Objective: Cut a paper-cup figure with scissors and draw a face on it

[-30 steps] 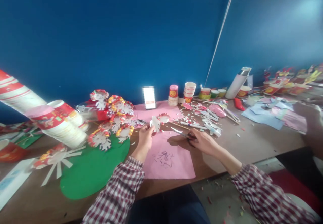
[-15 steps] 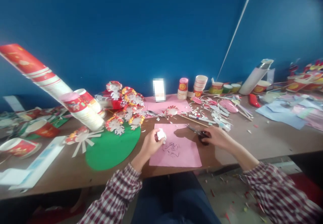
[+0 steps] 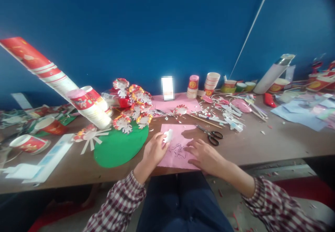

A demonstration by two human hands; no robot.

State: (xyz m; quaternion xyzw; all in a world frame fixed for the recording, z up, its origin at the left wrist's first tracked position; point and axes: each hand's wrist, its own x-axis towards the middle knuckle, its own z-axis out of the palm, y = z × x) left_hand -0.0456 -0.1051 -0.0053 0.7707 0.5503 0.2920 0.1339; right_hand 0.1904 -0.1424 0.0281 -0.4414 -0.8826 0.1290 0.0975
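Observation:
Between the fingertips of my left hand (image 3: 155, 149) is a small white paper cutout (image 3: 168, 135), held over the left part of a pink sheet (image 3: 180, 131). Dark pen lines are drawn on that sheet. My right hand (image 3: 205, 154) reaches over the sheet's right side with its fingers spread and nothing in them. Black-handled scissors (image 3: 213, 137) lie on the table just beyond my right hand, partly on the sheet's edge. A green oval sheet (image 3: 117, 150) lies left of my left hand.
Several cut paper-cup figures (image 3: 136, 103) are piled behind the green sheet. Stacked paper cups (image 3: 89, 108) lean at the left. White paper scraps (image 3: 232, 115) and a thin wooden stick (image 3: 205, 121) lie behind the scissors. Light blue paper (image 3: 295, 111) is at the right on the brown table (image 3: 251, 144).
My right hand has let go of the scissors, leaving them on the table, and has moved left over the pink sheet. My left hand has lowered the white cutout slightly toward the sheet.

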